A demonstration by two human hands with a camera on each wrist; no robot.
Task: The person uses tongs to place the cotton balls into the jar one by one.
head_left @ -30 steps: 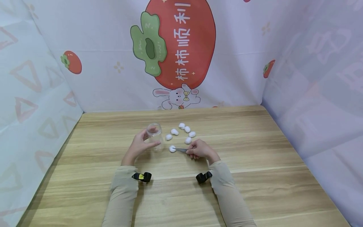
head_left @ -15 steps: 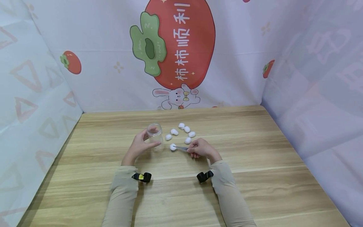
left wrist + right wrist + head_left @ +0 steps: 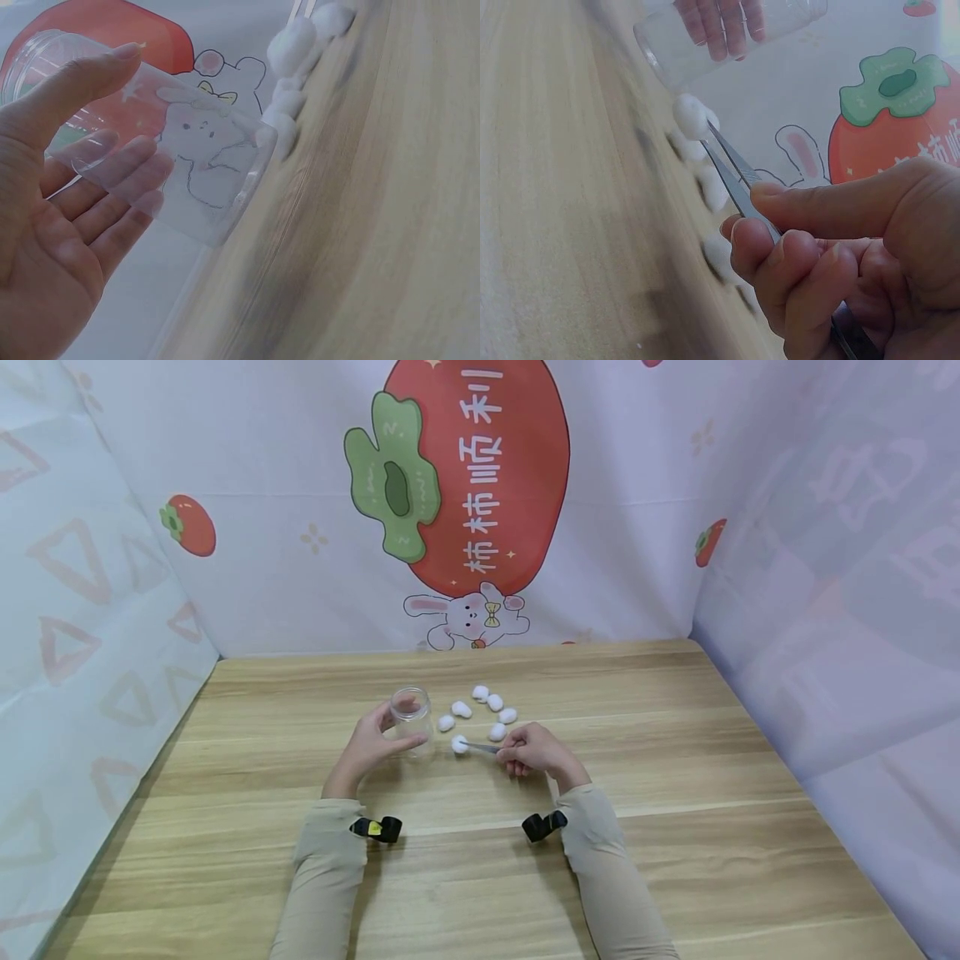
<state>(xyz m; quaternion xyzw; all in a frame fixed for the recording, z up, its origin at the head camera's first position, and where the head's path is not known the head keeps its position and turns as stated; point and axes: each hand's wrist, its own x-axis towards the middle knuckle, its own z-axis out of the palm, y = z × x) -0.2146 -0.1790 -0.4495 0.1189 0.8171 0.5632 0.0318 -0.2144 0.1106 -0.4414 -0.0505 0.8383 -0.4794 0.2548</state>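
A clear, open-topped jar [image 3: 422, 725] is gripped by my left hand [image 3: 367, 747], with the thumb on the near side and the fingers on the far side. In the left wrist view the jar [image 3: 199, 161] looks see-through, with nothing visible inside. My right hand [image 3: 536, 752] pinches metal tweezers [image 3: 740, 192] between thumb and fingers. Held at the tweezers' tips is a white cotton ball [image 3: 688, 116], raised off the table just right of the jar's lower part. Several other cotton balls [image 3: 461, 709] lie in a loose arc beyond my right hand.
The wooden table [image 3: 465, 877] reaches back to a printed cloth backdrop [image 3: 285, 577], with cloth walls at both sides. A black wrist camera [image 3: 386, 829] sits on my left sleeve and another wrist camera [image 3: 542, 827] on the right one.
The cotton ball in the tweezers has risen slightly, and my right hand has shifted a little up and to the right. My left hand and the jar have barely moved.
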